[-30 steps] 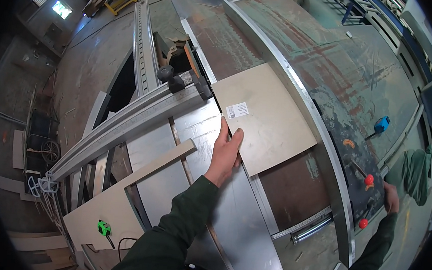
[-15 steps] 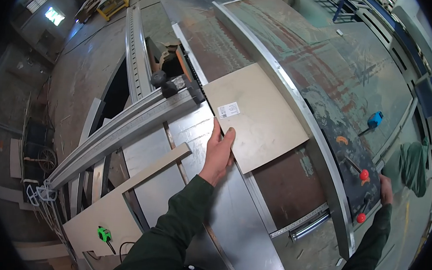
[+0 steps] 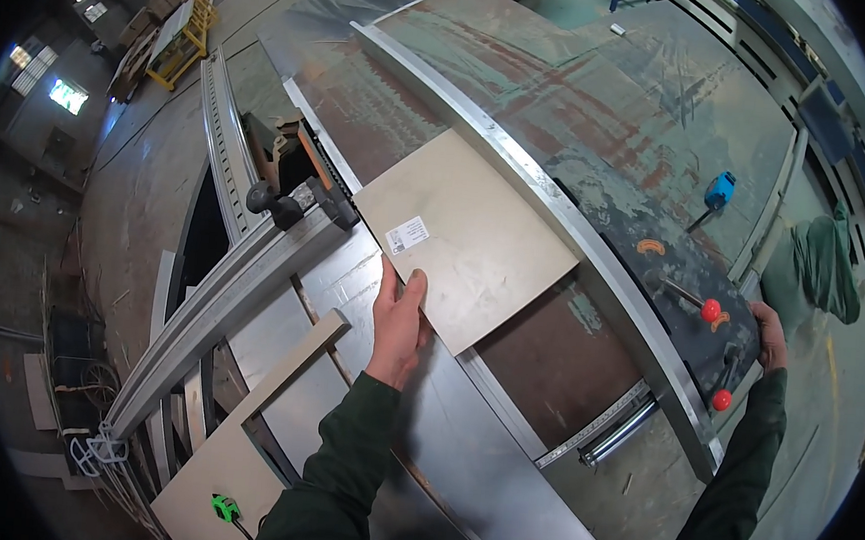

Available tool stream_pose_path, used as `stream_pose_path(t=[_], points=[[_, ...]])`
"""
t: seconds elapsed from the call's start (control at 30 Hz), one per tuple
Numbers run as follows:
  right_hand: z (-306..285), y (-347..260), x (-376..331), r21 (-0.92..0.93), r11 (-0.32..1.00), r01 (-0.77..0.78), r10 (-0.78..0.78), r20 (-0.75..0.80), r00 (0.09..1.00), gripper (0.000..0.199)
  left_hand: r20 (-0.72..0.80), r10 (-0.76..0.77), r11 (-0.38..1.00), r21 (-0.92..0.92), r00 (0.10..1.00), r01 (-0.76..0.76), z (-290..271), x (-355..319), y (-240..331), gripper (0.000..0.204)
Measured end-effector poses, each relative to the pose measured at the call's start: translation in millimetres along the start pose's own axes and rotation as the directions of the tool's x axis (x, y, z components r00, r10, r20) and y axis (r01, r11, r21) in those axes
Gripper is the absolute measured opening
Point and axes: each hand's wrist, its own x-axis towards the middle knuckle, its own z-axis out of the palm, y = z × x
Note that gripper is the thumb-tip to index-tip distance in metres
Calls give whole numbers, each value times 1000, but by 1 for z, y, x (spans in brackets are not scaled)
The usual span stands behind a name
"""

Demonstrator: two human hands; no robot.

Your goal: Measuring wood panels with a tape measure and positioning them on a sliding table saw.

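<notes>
Observed: relative to the earlier views, my view has swung, so that the whole bench sits further left in it. The thin beige square board with a white label (image 3: 499,250) has not visibly moved against its surroundings. It lies flat on the scuffed brown tabletop (image 3: 569,330), its far edge appearing to rest along the long silver metal fence (image 3: 630,314), its left corner just beside the black stop block (image 3: 333,203); contact there cannot be confirmed.

My left hand (image 3: 396,330) is at the board's near-left edge, above the smooth silver metal table (image 3: 485,454). Thumb and forefinger stand apart, both at the edge; the other fingers are largely hidden, so I cannot certify a clamp. My right hand (image 3: 771,336) is at the outer end of the dark, paint-worn plate (image 3: 698,271) carrying two red-knobbed levers (image 3: 710,311). Its fingers are partly concealed; grip undetermined.

Finding: both hands keep their stations and the board its alignment. I judge this to be steadying, not feeding.

Also noted: a blue case with black strap (image 3: 721,190) beyond the fence; a bright green case (image 3: 225,507) on an L-shaped beige panel (image 3: 208,470).
</notes>
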Motion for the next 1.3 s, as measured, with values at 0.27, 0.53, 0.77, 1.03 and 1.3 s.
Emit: stream_pose_path(t=[0.27, 0.53, 0.77, 1.03, 1.3], points=[[-2, -26, 35, -724, 690, 2, -79, -73, 994, 20, 5, 2, 1000, 7, 1000, -2, -1, 2, -1, 72], [18, -49, 12, -867, 483, -121, -48, -164, 985, 47, -10, -2, 999, 48, 1000, 3, -1, 1, 1, 73], [13, -49, -5, -333, 935, -124, 153, 61, 986, 23, -30, 27, 999, 26, 999, -26, 1, 2, -2, 72], [18, -71, -6, -896, 435, -93, 28, -90, 996, 22, -6, 15, 1000, 6, 1000, -15, 3, 1, -2, 69], [15, -38, -10, -229, 959, -166, 202, 146, 968, 25, -17, 9, 1000, 6, 1000, -9, 1, 1, -3, 69]])
